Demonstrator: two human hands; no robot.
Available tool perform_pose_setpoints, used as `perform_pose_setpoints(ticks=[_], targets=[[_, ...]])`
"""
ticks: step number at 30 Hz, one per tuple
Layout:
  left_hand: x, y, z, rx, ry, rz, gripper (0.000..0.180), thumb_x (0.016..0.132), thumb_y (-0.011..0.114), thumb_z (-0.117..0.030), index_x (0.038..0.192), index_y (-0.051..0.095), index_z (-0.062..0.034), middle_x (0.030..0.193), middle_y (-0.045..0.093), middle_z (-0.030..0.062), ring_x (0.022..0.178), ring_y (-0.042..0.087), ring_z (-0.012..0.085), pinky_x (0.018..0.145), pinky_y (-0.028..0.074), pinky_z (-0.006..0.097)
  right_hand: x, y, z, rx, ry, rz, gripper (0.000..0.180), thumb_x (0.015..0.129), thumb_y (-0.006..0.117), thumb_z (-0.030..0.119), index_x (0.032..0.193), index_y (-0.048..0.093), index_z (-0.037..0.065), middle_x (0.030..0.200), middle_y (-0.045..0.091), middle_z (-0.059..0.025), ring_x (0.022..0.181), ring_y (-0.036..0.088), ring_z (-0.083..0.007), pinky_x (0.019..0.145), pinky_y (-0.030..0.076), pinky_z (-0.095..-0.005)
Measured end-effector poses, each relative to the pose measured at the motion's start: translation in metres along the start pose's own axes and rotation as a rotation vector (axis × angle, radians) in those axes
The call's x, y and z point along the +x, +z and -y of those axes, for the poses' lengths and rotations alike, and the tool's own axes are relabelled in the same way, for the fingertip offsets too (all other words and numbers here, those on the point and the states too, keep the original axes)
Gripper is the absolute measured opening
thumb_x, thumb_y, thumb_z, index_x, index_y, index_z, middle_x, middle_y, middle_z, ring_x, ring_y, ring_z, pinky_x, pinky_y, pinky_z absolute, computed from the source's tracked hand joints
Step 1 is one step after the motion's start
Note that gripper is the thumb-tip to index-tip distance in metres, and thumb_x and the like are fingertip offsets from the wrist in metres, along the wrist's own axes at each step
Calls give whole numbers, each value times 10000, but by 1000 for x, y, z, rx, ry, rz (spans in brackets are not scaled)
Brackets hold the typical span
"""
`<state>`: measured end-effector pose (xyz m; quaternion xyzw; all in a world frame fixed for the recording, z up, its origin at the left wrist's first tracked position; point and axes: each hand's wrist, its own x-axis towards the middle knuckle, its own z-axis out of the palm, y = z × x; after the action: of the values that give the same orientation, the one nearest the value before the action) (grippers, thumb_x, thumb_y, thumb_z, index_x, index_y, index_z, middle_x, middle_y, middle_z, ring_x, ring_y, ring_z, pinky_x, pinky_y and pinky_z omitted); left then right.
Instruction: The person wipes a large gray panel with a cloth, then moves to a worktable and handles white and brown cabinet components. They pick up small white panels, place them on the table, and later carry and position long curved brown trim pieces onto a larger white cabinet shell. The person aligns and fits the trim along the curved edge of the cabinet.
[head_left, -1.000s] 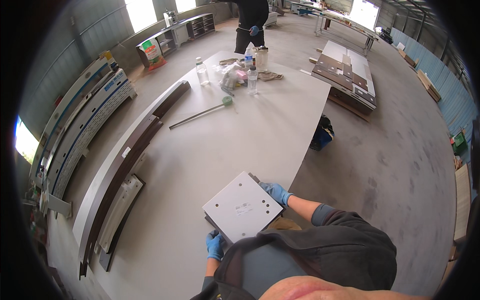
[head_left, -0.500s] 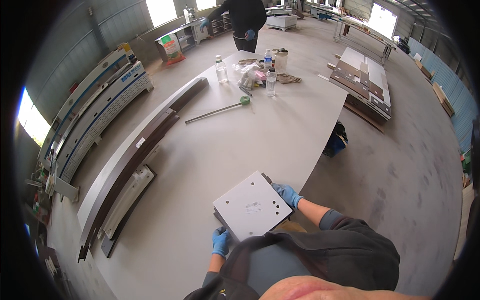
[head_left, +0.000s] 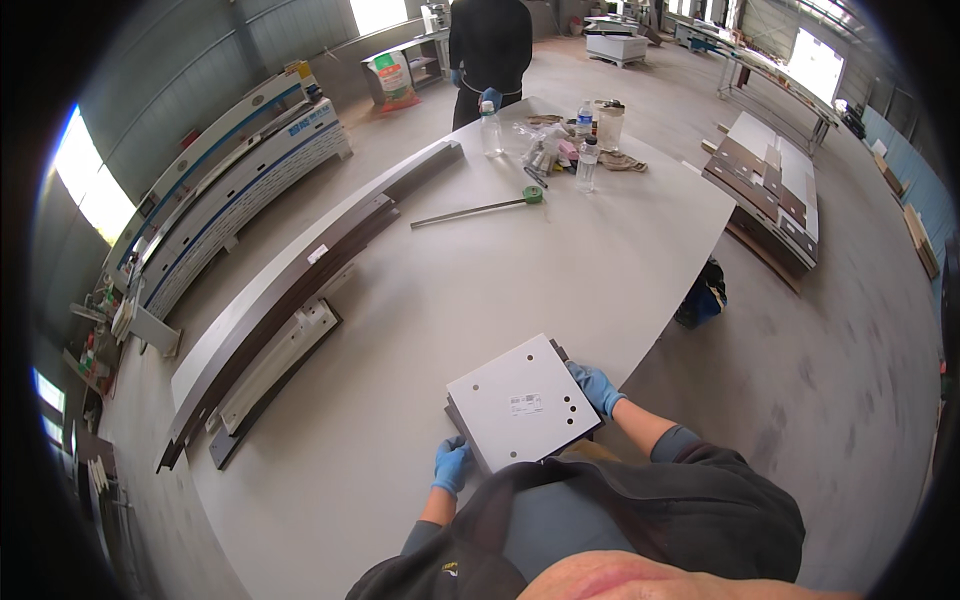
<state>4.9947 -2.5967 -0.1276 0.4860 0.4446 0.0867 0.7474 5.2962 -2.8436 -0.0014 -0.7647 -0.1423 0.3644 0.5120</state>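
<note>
At the lower centre of the frame, your left hand (head_left: 452, 466) in its blue glove is gripping the near left corner of a square white panel (head_left: 520, 403) with drilled holes, which is lying on a darker board at the near edge of the bench (head_left: 450, 270). Your right hand (head_left: 597, 386) is clamped on the panel's right edge. In the upper centre, bottles (head_left: 587, 163) are standing near another person (head_left: 490, 50).

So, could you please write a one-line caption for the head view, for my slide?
Two blue-gloved hands, left and right, hold a small white drilled panel at the edge of a large white worktable.
</note>
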Motion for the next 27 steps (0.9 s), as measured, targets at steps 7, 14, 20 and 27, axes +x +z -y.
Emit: perform_pose_setpoints(ticks=[7,14,20,27], targets=[[-8,8,2,-5,48,-88,267,996,729,-183,1214,668,-42,985,720,34,772,647,122,661,538,282,-4,-5,4,-12,2,45,670,1097,481,579,1206,749,-25,1042,783,-138,928,709,-194,864,562,-344],[-24,31,12,107,233,-335,303,984,746,-218,1213,689,-28,1037,756,66,865,693,173,788,582,323,1,-5,-2,-89,-73,34,666,1100,479,566,1199,739,-39,1041,787,-165,930,711,-225,885,556,-371],[-40,23,11,209,310,-709,265,995,700,-221,1100,741,19,989,777,98,879,696,184,816,578,342,14,-8,-19,-171,-95,16,720,1092,449,615,1174,745,-36,1027,783,-204,937,722,-294,890,552,-414],[-121,6,35,656,247,-976,495,917,748,-304,1274,693,35,1285,722,232,1190,691,350,1065,530,422,34,-11,-35,-241,-103,63,773,1064,425,671,1208,742,-19,1115,763,-276,1055,722,-437,949,541,-459]])
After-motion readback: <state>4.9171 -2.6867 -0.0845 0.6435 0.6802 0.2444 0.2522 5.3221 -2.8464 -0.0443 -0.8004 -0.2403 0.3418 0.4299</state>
